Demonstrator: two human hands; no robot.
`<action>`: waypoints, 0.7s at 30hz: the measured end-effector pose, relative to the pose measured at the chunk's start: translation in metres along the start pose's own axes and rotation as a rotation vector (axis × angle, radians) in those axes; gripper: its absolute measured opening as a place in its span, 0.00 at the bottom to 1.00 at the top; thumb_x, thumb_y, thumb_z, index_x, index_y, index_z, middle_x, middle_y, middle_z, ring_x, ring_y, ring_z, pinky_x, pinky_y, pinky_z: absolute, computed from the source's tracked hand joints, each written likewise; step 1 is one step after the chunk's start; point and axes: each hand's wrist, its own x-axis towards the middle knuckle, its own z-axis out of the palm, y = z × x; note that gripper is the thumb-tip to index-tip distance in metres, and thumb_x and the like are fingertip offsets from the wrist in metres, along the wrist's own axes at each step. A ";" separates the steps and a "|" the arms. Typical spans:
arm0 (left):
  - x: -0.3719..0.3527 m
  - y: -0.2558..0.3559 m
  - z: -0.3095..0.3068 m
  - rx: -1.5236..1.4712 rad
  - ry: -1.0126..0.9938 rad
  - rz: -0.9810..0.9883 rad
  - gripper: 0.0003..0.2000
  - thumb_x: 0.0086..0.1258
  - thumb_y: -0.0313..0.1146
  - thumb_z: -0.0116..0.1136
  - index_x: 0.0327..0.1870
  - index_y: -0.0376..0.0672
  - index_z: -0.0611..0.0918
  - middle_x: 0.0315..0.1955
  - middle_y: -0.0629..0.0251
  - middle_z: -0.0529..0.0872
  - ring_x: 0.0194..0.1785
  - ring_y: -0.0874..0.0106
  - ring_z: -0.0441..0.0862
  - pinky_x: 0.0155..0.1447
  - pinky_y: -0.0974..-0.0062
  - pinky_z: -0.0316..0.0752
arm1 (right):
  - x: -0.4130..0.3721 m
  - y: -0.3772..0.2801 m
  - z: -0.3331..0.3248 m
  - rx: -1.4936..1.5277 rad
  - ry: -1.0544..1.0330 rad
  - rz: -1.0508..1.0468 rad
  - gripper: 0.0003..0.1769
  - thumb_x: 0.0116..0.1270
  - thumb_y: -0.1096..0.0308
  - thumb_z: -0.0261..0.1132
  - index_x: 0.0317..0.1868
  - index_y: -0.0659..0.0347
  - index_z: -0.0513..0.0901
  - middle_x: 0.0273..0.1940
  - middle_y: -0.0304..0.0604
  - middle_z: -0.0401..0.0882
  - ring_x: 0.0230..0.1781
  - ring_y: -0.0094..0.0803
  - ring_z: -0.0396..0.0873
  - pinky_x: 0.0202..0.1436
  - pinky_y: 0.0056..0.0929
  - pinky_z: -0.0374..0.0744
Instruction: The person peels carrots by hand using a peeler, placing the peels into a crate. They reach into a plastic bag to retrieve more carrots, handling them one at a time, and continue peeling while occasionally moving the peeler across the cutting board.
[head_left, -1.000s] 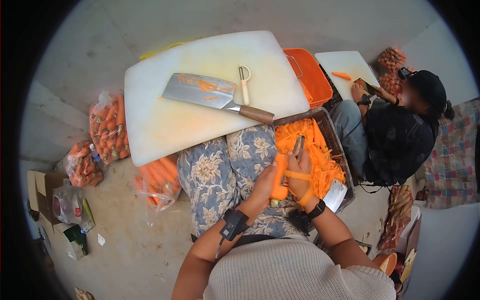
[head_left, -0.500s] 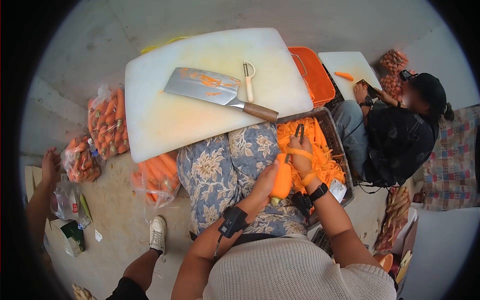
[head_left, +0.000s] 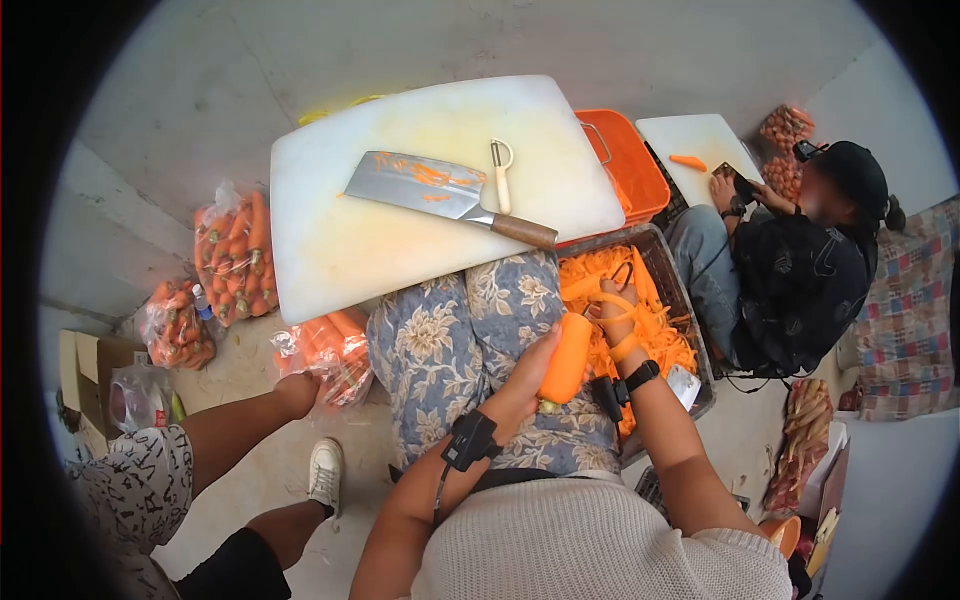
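Note:
My left hand [head_left: 535, 370] is wrapped round a thick peeled carrot [head_left: 568, 358], held upright above my patterned lap cloth [head_left: 430, 345]. Close to its right, my right hand [head_left: 614, 305] grips a dark-framed peeler [head_left: 622, 275], with a strip of peel hanging over the hand and wrist. Below that hand, orange peelings [head_left: 655, 335] fill a dark crate [head_left: 708, 375]. On the large white cutting board [head_left: 400, 245] lie a cleaver [head_left: 420, 188] with carrot shreds on its blade and a white-handled peeler [head_left: 502, 180].
Bags of carrots [head_left: 235, 255] stand on the floor at the left. A person's arm [head_left: 245, 430] reaches to a nearer carrot bag [head_left: 325, 355]. Behind the crate is an orange bin [head_left: 640, 165]. At the right a seated co-worker [head_left: 800, 270] works at a smaller board [head_left: 700, 150].
The person at the left has moved in, their hand now at the nearer carrot bag. My right hand and peeler have shifted slightly lower and to the right. The view has shifted a little.

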 end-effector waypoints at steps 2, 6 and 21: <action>-0.002 0.002 -0.003 -0.030 -0.003 0.002 0.26 0.71 0.56 0.35 0.49 0.39 0.71 0.33 0.55 0.81 0.33 0.69 0.82 0.34 0.73 0.79 | 0.011 0.016 -0.022 -0.089 0.195 0.027 0.13 0.63 0.59 0.57 0.27 0.60 0.71 0.21 0.36 0.69 0.18 0.22 0.70 0.20 0.19 0.69; -0.001 0.001 -0.003 -0.138 0.015 0.003 0.28 0.70 0.57 0.36 0.51 0.39 0.71 0.36 0.54 0.81 0.36 0.67 0.82 0.37 0.70 0.79 | -0.025 0.000 -0.019 -0.006 0.193 -0.031 0.14 0.61 0.59 0.58 0.37 0.61 0.67 0.30 0.40 0.72 0.24 0.25 0.71 0.24 0.23 0.72; 0.034 -0.031 -0.010 0.076 0.154 0.253 0.22 0.75 0.44 0.36 0.57 0.34 0.68 0.51 0.60 0.75 0.51 0.75 0.75 0.53 0.78 0.71 | -0.085 -0.012 0.041 -0.489 0.017 -0.495 0.09 0.63 0.68 0.58 0.34 0.65 0.69 0.28 0.42 0.71 0.28 0.28 0.70 0.34 0.26 0.69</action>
